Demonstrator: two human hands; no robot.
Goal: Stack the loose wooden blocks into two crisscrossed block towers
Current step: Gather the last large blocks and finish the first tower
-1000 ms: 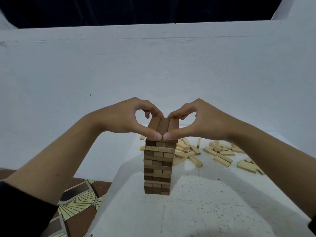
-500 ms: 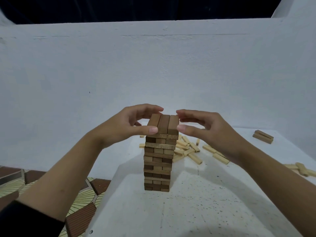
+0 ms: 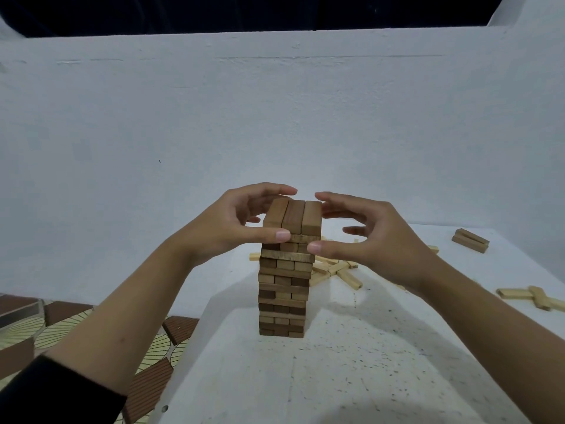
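Squaring the tower, mid-frame
My left hand (image 3: 232, 221) and right hand (image 3: 376, 237) cupped the tower (image 3: 282, 289), fingers spread, maybe touching; a careless nudge could topple it.

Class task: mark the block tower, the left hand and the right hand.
block tower (image 3: 282, 296): head view, front face.
left hand (image 3: 224, 223): head view, hand's middle.
right hand (image 3: 388, 240): head view, hand's middle.
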